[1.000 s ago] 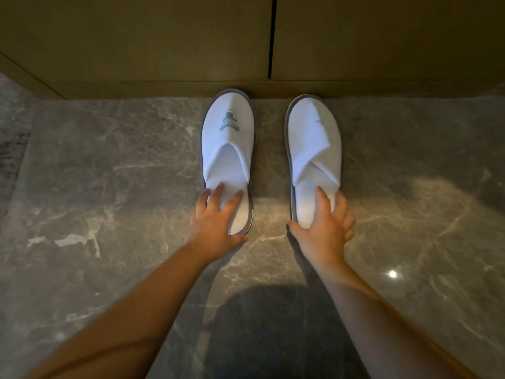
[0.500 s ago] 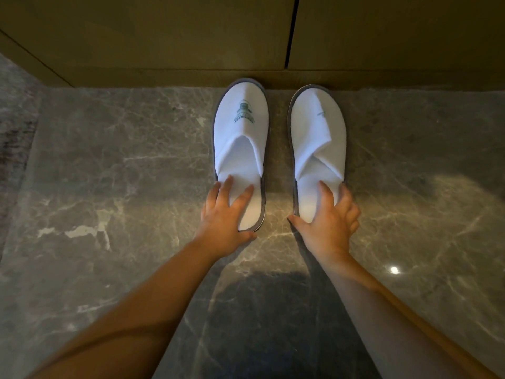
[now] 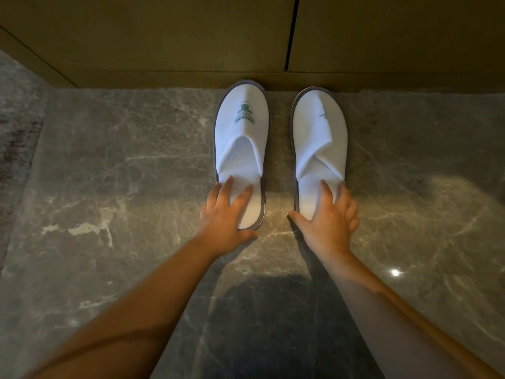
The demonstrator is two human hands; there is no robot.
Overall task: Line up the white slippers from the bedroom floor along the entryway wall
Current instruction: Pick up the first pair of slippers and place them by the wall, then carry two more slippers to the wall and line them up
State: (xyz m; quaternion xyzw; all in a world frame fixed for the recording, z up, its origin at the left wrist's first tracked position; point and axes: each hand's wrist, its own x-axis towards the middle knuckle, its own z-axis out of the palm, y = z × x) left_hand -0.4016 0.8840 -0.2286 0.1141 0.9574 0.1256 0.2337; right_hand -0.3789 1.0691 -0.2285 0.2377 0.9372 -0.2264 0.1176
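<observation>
Spread fingers of my left hand [image 3: 224,214] are pressing flat on the left slipper [image 3: 241,140]'s heel; my right hand [image 3: 328,220] is doing likewise on the right slipper [image 3: 319,140], thumb out on the floor [image 3: 109,187]. Both toes are sitting at the wall [image 3: 164,45], touching, I think. I'm nudging gently, evening the heels, keeping them parallel. Both arms are reaching forward, wrists low.

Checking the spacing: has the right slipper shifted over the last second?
Yes. The right slipper slid left, nearer the wall seam and the left slipper; the gap between them narrowed.
</observation>
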